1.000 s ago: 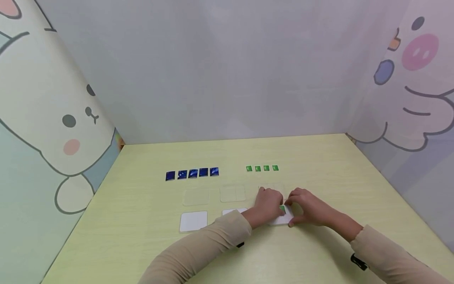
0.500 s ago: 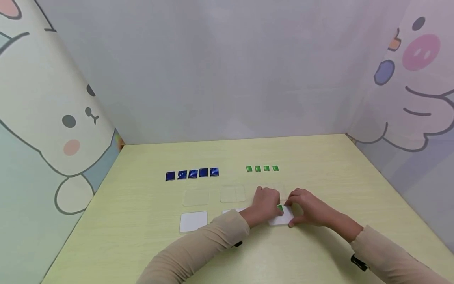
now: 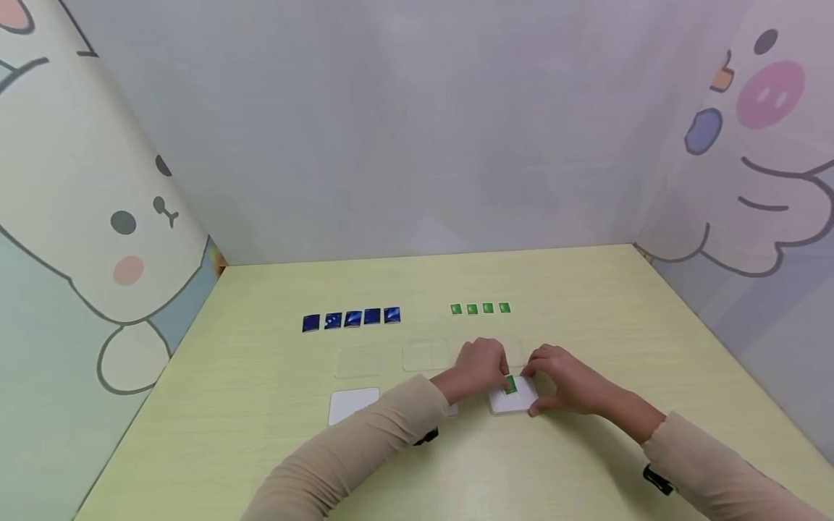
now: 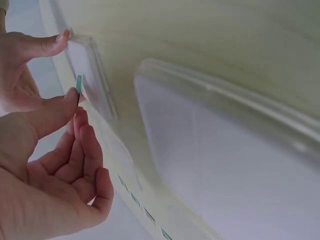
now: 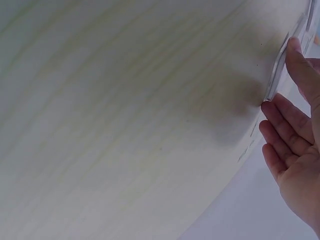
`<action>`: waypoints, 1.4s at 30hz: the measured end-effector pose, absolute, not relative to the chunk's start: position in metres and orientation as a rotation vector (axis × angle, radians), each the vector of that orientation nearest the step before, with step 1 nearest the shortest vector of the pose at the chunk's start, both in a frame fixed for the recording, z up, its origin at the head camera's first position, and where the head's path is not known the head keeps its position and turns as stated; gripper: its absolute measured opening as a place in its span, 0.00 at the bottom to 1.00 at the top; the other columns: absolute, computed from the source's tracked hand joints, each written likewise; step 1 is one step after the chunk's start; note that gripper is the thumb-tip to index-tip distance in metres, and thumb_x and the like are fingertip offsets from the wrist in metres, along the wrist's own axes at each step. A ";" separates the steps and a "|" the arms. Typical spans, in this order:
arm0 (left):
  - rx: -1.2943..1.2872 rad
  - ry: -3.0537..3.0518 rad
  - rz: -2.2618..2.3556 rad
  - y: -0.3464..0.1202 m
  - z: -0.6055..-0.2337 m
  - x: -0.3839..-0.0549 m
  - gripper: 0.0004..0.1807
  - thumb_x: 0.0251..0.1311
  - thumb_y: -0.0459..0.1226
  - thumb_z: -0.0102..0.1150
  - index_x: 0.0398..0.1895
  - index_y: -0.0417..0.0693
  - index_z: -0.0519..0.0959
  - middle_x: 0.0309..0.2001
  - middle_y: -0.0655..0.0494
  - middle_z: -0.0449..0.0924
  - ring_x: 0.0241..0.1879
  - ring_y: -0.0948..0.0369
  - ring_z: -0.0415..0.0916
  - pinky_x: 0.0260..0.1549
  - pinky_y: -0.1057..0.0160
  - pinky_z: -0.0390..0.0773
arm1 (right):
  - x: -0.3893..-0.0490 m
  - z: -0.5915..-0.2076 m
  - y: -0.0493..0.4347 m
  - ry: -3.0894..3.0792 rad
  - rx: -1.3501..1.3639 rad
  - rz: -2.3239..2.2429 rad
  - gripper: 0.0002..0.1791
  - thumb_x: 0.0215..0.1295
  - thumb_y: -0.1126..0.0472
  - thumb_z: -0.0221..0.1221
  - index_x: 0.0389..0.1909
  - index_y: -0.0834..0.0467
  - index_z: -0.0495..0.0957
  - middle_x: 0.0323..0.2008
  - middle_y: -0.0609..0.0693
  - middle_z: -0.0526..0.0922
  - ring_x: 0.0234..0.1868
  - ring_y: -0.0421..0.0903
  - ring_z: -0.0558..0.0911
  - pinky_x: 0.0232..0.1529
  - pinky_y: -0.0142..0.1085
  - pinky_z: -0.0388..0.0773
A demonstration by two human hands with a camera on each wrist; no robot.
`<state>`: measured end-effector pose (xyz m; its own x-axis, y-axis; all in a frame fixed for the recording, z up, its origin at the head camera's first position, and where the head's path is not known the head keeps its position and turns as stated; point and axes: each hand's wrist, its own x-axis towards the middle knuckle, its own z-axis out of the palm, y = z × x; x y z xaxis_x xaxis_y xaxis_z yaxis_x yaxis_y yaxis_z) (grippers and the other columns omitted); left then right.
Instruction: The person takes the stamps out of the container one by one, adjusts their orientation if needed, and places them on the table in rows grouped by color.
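My left hand [image 3: 478, 367] pinches a small green square piece [image 3: 511, 384] between thumb and index finger, over a flat white box [image 3: 508, 405]. In the left wrist view the thin green piece [image 4: 79, 82] stands edge-on from the fingertips, close over the box's white face [image 4: 80, 60]; the other fingers curl loosely. My right hand [image 3: 567, 382] grips the same box at its right side, thumb at the near corner and fingers at the far one. The right wrist view shows the box's clear edge [image 5: 275, 75] between thumb and fingertips of the right hand [image 5: 302, 112].
Blue squares [image 3: 352, 318] lie in a row at the back left, smaller green squares [image 3: 472, 309] at the back right. Clear flat lids [image 3: 360, 362] form a middle row. Another white box [image 3: 348, 404] sits front left; one more is mostly hidden by my left forearm [image 3: 384, 434].
My left hand has moved left with the green piece, uncovering more of the white box and of the piece. The right hand has kept its hold on the box.
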<state>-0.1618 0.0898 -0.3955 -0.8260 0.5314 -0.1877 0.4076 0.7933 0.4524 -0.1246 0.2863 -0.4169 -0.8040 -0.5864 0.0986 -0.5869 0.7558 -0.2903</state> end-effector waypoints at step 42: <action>0.638 2.407 0.689 0.038 -0.378 -0.190 0.05 0.56 0.35 0.68 0.27 0.42 0.87 0.19 0.62 0.74 0.22 0.67 0.65 0.22 0.73 0.65 | -0.124 -0.409 0.277 -3.001 0.961 0.389 0.28 0.39 0.44 0.78 0.39 0.57 0.85 0.38 0.45 0.83 0.41 0.41 0.76 0.45 0.40 0.78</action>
<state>-0.1900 0.0375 -0.3778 -0.7357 0.5665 -0.3713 0.2842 0.7558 0.5899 -0.1235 0.2772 -0.4094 -0.8162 -0.5761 0.0428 -0.5680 0.7868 -0.2414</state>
